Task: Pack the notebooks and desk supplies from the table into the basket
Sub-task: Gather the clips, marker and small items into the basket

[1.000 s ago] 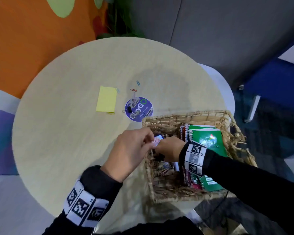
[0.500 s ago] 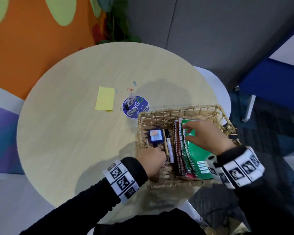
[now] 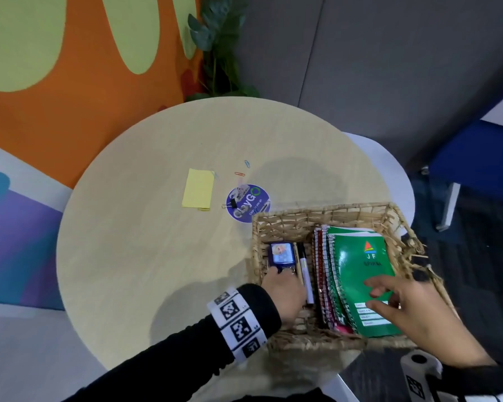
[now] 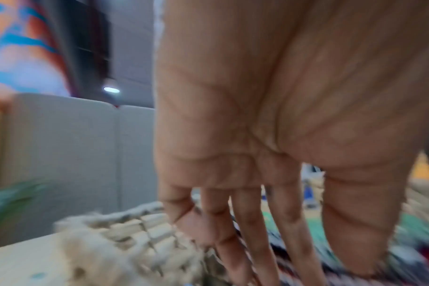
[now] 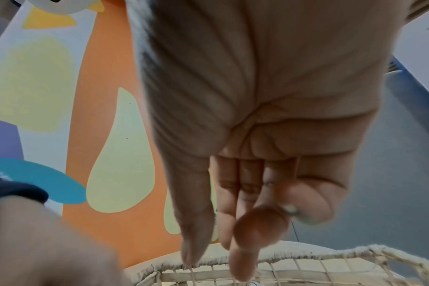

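A woven basket (image 3: 325, 208) stands at the table's right front. A green spiral notebook (image 3: 357, 271) lies on top of other spiral notebooks (image 3: 320, 268) in its right half. In its left half are a marker (image 3: 305, 271) and a small blue item (image 3: 282, 253). My left hand (image 3: 285, 285) reaches into the near left corner. Its fingers (image 4: 277, 232) point down, fairly straight, just below the blue item, and nothing shows in their grip. My right hand (image 3: 389, 297) hovers over the near end of the green notebook, fingers loose and spread, holding nothing.
Out on the round table (image 3: 134, 256) lie a yellow sticky-note pad (image 3: 198, 192), loose paper clips (image 3: 246, 163), a black binder clip (image 3: 230, 203) and a round purple disc (image 3: 249, 205) with small clips on it. The basket's right side overhangs the table edge.
A second ago both hands held the blue item over the basket. It now lies inside; my right hand crossed to the notebooks, then slid back toward their near end.
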